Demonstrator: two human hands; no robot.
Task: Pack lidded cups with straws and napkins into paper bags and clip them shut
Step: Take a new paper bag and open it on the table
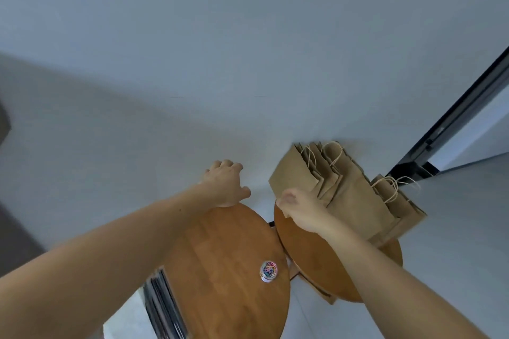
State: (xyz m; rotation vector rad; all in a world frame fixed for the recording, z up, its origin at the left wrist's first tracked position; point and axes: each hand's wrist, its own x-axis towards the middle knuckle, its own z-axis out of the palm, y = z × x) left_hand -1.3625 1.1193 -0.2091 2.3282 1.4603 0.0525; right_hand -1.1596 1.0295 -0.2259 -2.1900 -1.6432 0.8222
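A stack of brown paper bags (349, 195) with twine handles leans against the wall on the right round wooden table (311, 259). My right hand (301, 210) pinches the lower corner of the frontmost bag. My left hand (225, 183) rests over the far edge of the left round wooden table (220, 256), fingers curled over the rim. A small clear tub of coloured clips (268, 271) stands on the left table near its right edge. No cups, straws or napkins are in view.
A pale wall fills the upper view. A black door or window frame (454, 118) runs diagonally at the right. Dark chair slats (162, 308) show below the left table. The two tables stand side by side with a narrow gap.
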